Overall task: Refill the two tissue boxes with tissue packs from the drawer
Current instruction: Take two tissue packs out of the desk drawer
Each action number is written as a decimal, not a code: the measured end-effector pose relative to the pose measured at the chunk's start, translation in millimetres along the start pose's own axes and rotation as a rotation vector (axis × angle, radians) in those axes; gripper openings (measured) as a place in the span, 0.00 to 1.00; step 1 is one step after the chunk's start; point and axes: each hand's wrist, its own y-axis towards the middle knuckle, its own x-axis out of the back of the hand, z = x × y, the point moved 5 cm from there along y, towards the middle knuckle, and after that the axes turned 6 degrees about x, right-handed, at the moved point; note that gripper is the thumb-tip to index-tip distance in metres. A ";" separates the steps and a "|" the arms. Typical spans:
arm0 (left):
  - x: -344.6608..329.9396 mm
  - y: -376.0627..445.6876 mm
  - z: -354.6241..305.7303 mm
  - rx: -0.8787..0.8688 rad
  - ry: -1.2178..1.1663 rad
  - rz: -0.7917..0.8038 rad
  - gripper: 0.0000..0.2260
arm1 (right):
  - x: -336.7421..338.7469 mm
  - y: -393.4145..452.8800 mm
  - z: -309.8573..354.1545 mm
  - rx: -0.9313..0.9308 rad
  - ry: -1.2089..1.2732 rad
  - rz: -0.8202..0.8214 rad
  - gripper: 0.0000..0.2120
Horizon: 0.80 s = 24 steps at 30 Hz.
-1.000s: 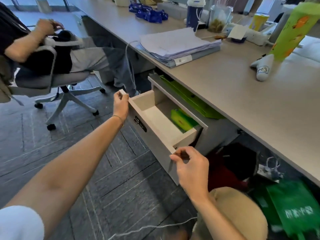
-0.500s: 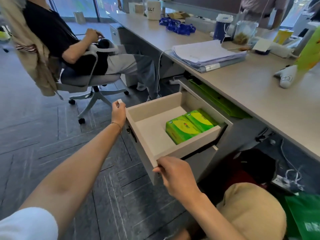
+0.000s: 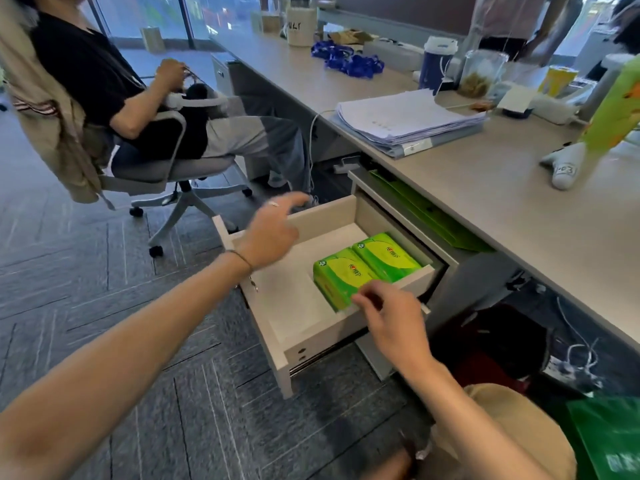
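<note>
The pale drawer (image 3: pixel 294 306) under the desk stands pulled far out. Two green tissue packs lie side by side at its right: the nearer pack (image 3: pixel 341 277) and the farther pack (image 3: pixel 386 256). My left hand (image 3: pixel 272 233) hovers over the drawer's left front corner, fingers spread, holding nothing. My right hand (image 3: pixel 391 317) is over the drawer's near side wall, its fingertips at the nearer pack's edge; no grip shows. No tissue boxes are in view.
A person sits in an office chair (image 3: pixel 166 168) at the left, legs under the desk (image 3: pixel 485 188). A paper stack (image 3: pixel 408 119), bottle and jar stand on the desk. A green bag (image 3: pixel 609 441) and cables lie on the floor at right.
The drawer has slid further out. Both hands have let go of its front corners; the left hand moved over the drawer and the right hand reached to the nearer green pack.
</note>
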 end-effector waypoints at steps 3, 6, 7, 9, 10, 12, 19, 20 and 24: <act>-61.3 -3.7 -48.0 -0.220 0.153 0.431 0.24 | 18.3 32.6 -28.9 -0.106 -0.053 -0.059 0.03; -108.7 -6.8 -62.4 -0.276 0.223 0.767 0.25 | 21.3 54.9 -49.2 -0.157 -0.136 -0.003 0.08; -118.2 -7.8 -63.1 -0.270 0.256 0.845 0.26 | 20.7 60.4 -54.3 -0.169 -0.171 0.028 0.10; -130.6 -8.1 -56.1 -0.279 0.323 0.940 0.27 | 16.7 70.1 -62.9 -0.188 -0.227 0.098 0.15; -133.2 -8.5 -50.5 -0.287 0.352 0.960 0.26 | 13.3 74.5 -66.5 -0.202 -0.252 0.145 0.17; -130.5 -8.0 -38.6 -0.271 0.383 0.971 0.26 | 5.5 82.4 -74.0 -0.247 -0.309 0.237 0.18; -96.1 -1.2 -6.8 -0.101 0.475 0.967 0.28 | -25.1 99.4 -94.0 -0.346 -0.498 0.478 0.26; -92.4 -2.3 -4.1 -0.074 0.489 0.975 0.29 | -29.2 102.5 -95.2 -0.353 -0.512 0.511 0.29; -80.7 -10.4 3.8 -0.034 0.531 0.998 0.32 | -40.5 121.3 -88.1 -0.245 -0.570 0.577 0.33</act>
